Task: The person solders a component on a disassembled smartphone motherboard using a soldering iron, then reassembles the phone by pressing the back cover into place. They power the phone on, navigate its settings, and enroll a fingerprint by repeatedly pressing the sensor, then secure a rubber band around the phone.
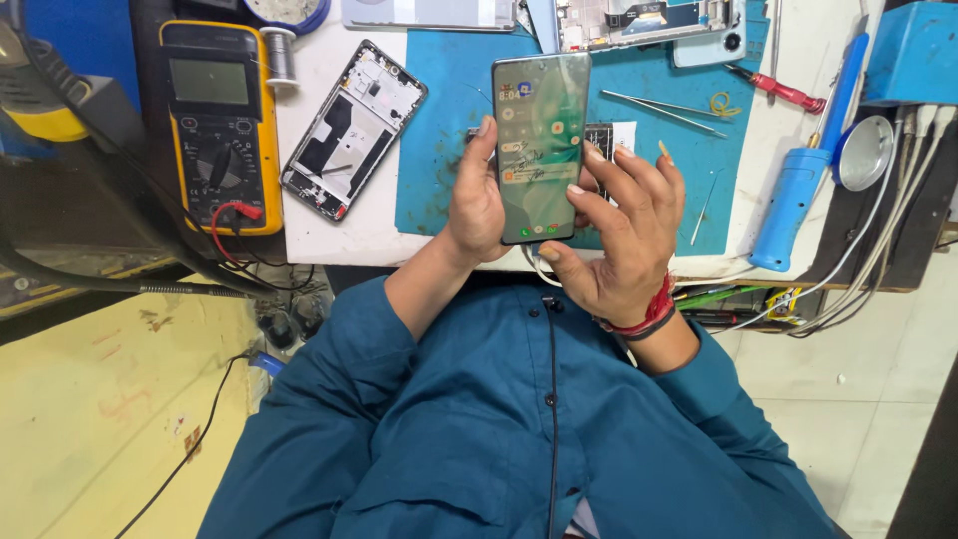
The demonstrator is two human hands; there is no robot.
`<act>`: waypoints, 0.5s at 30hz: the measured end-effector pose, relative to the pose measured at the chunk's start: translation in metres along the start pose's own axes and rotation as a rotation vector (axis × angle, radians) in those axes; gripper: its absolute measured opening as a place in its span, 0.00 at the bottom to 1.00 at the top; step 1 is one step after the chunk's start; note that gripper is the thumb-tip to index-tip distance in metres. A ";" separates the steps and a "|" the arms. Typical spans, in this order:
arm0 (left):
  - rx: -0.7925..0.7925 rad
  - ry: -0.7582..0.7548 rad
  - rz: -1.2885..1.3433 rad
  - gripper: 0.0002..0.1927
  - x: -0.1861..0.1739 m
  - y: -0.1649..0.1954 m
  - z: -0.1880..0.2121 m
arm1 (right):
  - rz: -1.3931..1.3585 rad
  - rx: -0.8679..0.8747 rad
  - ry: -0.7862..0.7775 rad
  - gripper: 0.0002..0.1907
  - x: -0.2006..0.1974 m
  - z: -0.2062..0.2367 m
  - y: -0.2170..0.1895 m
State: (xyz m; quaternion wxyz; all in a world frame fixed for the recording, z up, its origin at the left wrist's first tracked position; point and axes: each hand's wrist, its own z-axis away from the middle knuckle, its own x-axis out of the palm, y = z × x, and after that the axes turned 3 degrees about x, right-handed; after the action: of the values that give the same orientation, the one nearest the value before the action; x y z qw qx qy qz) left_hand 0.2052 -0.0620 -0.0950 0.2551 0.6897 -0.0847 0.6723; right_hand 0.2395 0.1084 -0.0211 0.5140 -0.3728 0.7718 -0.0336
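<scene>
**Glass slab phone, held upright in both hands over the table edge**

Glass front, lit screen: the phone (540,147) sits upright above the blue mat (439,130), near the front edge of the table (329,235).

Left hand (477,200) grips the left edge, thumb up along the side, fingers wrapped behind; I can't see them. Right hand (624,235) cradles the right edge and lower back, fingers (639,175) loosely spread, one fingertip touching the glass low on the right side, thumb bent under the bottom corner. A cable hangs from the bottom end.

Handling, my read: light, stiff, thin. Glass is slick and will crack if dropped or bent. Best hold is by the two long edges, as now, not by the screen face. Keep tension off the cable.

Around it: a stripped phone frame (351,130) left of the mat, a yellow meter (220,120) further left, tweezers (659,108) and a red screwdriver (778,90) on the right, a blue tool (798,195) near the right edge.
</scene>
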 end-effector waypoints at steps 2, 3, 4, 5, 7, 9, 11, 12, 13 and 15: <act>-0.016 -0.022 0.016 0.39 -0.001 -0.001 -0.001 | -0.006 0.019 -0.005 0.26 0.002 0.005 0.001; -0.021 -0.015 0.035 0.40 -0.001 -0.002 0.000 | -0.014 0.029 -0.006 0.26 0.002 0.008 0.001; -0.026 -0.010 0.051 0.41 -0.002 -0.002 0.000 | -0.021 0.038 -0.005 0.26 0.004 0.011 0.002; -0.030 -0.005 0.066 0.42 -0.003 -0.002 0.000 | -0.026 0.042 0.000 0.26 0.005 0.014 0.002; -0.015 -0.034 0.067 0.41 -0.004 -0.002 0.000 | -0.032 0.052 0.011 0.26 0.007 0.018 0.003; -0.003 -0.083 0.040 0.41 -0.005 -0.002 0.001 | -0.033 0.061 0.012 0.25 0.007 0.021 0.003; 0.007 -0.153 -0.015 0.41 -0.007 -0.002 0.003 | -0.023 0.058 0.003 0.25 0.006 0.022 0.003; 0.022 -0.111 -0.008 0.40 -0.008 -0.003 0.003 | -0.016 0.050 -0.004 0.25 0.005 0.021 0.003; 0.038 -0.069 -0.001 0.38 -0.010 -0.005 0.003 | -0.008 0.041 -0.012 0.25 0.005 0.019 0.003; 0.061 -0.018 -0.001 0.36 -0.013 -0.008 0.004 | 0.019 -0.002 -0.056 0.28 0.004 0.015 0.001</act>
State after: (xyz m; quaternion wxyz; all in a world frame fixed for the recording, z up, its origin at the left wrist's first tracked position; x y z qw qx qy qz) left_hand 0.2114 -0.0597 -0.1097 0.2335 0.7034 -0.0660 0.6681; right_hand 0.2508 0.1117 -0.0318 0.5353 -0.3668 0.7606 -0.0174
